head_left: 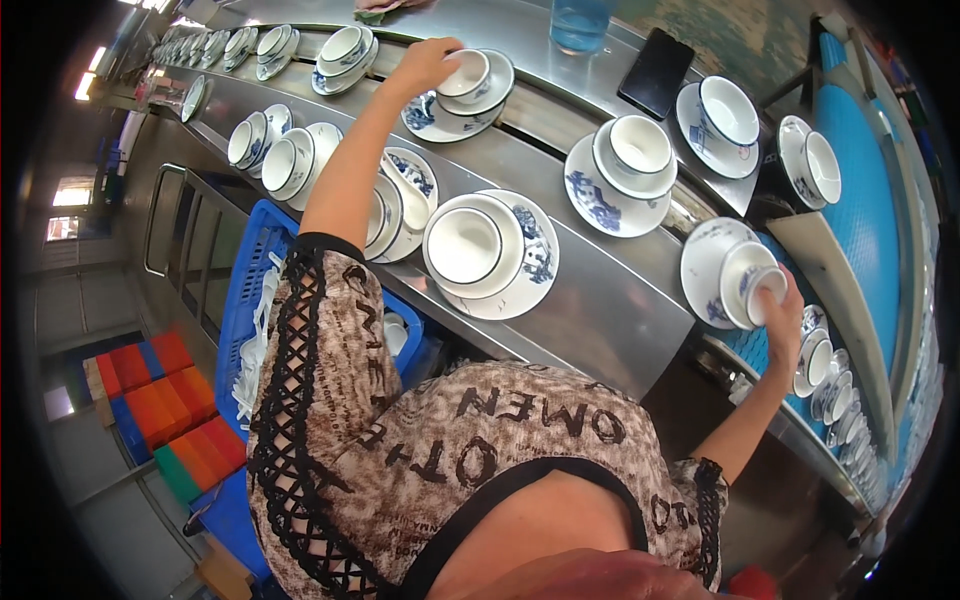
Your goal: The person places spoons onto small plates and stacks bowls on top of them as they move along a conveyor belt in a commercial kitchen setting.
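Note:
On the far rail my left hand grips a small white cup by its edge. The cup sits in a bowl on a blue-patterned plate. At the right, my right hand is closed on another small cup, with its thumb inside the rim. That cup leans against a white bowl, and a plate lies behind both. Between my arms, a stack of nested bowls rests on a plate. Another set with a cup stands farther back.
A blue belt carries dish sets down the right. More sets line the metal counter and the far-left rail. A black phone and blue-tinted water container sit behind. A blue crate of white spoons stands left.

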Demonstrator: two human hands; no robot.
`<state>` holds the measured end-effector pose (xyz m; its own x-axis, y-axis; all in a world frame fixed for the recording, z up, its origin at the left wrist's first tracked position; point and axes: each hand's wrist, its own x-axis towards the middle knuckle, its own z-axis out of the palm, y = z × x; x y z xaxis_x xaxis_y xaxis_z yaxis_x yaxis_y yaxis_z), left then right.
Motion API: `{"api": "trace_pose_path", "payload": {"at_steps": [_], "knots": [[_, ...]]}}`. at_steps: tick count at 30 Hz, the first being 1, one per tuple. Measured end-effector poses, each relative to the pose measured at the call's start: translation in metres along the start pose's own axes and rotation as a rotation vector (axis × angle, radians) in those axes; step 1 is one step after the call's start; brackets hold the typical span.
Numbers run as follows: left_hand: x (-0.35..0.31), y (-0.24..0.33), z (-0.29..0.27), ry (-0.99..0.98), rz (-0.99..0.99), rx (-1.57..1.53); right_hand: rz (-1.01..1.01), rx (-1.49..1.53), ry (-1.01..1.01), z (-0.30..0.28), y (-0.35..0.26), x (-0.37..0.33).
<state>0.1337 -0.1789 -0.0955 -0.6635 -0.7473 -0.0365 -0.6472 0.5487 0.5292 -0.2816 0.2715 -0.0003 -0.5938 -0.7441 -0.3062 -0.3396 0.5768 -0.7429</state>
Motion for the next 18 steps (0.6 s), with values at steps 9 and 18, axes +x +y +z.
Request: {"api": "trace_pose_path", "payload": {"at_steps": [9,18], "knots": [[-0.132,0.093,-0.061,0.280,-0.308,-0.104,0.047,-0.198,-0.115,0.050,-0.041,0.013],[-0.411,0.015,0.003,-0.069,-0.823,-0.141,-0.091,-0.920,0.241,-0.122,0.084,0.010]]}}
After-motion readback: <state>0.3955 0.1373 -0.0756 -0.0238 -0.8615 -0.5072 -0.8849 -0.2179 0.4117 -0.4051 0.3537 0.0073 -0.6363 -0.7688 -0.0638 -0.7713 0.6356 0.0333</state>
